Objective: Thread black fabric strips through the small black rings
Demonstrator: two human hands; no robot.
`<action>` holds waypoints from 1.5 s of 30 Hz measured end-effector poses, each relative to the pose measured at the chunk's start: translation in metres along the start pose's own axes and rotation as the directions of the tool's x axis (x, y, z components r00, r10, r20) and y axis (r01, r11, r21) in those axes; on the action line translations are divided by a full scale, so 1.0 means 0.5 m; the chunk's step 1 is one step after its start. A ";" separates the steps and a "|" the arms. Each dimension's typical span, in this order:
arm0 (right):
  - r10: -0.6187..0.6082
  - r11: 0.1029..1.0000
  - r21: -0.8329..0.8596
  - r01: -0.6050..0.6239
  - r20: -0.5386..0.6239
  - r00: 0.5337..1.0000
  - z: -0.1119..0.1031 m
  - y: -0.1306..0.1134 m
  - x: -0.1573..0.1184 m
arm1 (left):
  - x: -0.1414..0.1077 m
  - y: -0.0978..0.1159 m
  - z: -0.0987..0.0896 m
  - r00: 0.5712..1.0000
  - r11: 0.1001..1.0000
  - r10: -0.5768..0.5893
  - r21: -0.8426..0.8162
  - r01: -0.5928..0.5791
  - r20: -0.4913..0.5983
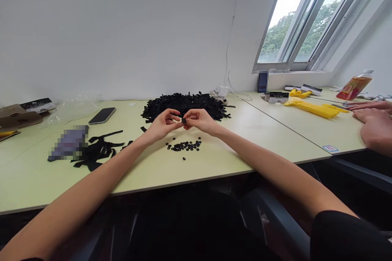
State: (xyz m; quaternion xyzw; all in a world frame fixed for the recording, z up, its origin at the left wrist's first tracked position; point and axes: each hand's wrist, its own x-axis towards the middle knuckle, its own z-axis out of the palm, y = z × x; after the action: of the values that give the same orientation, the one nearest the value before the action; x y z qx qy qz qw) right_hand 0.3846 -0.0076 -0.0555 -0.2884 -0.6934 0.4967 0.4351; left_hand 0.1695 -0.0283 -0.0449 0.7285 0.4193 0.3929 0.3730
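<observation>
My left hand and my right hand meet over the table, fingertips almost touching. Between them is a small piece of black fabric strip, pinched by my right thumb and fingers. The left thumb and curled fingers close in on the same piece from the other side; part of it is hidden by the fingertips. Just in front of my hands lies a scatter of small black ring-like discs. A large heap of black fabric strips spreads behind them.
Left of my arm are loose black strips, a blurred-out dark item and a phone. At right are yellow plastic pieces, a drink bottle and another person's hands. White cables run by the wall.
</observation>
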 end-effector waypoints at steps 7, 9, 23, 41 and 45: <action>0.015 1.000 0.025 -0.015 -0.015 1.000 0.001 0.006 0.005 | 0.006 -0.005 -0.009 1.000 1.000 -0.002 -0.008 0.002 0.030; 0.030 0.999 -0.011 -0.030 -0.023 0.999 0.000 0.003 0.004 | 0.006 -0.004 -0.010 1.000 1.000 0.007 -0.001 -0.007 0.007; 0.056 0.967 -0.251 -0.038 0.065 0.996 -0.009 0.009 0.005 | 0.002 0.021 -0.028 0.996 0.963 -0.022 0.266 0.044 -0.086; 0.040 0.951 -0.306 -0.036 0.008 0.999 -0.012 0.011 0.004 | -0.010 0.022 -0.070 0.894 0.854 -0.228 0.520 -0.007 0.386; 0.041 0.957 -0.289 -0.023 0.057 0.998 -0.009 0.010 0.001 | -0.007 0.013 -0.067 0.906 0.856 -0.212 0.516 -0.008 0.365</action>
State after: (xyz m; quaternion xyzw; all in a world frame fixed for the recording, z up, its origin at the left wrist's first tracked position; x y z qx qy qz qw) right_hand 0.3884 -0.0034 -0.0596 -0.3442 -0.7668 0.4063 0.3586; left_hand 0.1407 -0.0268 -0.0264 0.8424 0.4589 0.0865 0.2687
